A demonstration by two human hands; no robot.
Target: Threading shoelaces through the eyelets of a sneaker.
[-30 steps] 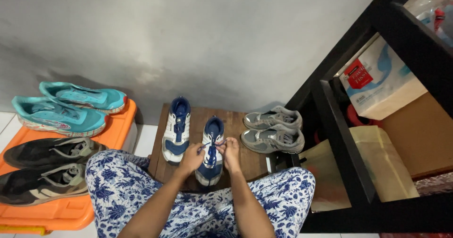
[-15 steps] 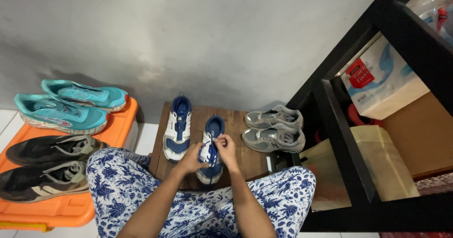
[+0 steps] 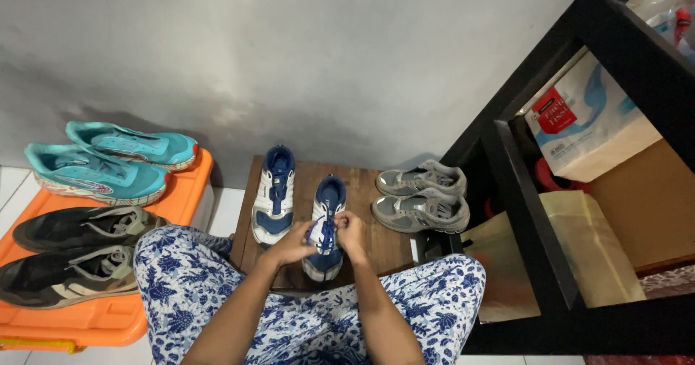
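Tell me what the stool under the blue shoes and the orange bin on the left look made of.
Stool: looks like dark stained wood; plank seams and grain show, matte finish. Orange bin: likely moulded plastic; uniform colour, rounded glossy rim. Blue shoe in both hands: seems synthetic mesh with smooth white panels.

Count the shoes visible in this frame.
8. Two teal shoes and two black shoes on the orange bin; two blue-white shoes and two grey shoes on the wooden board. More may be hidden.
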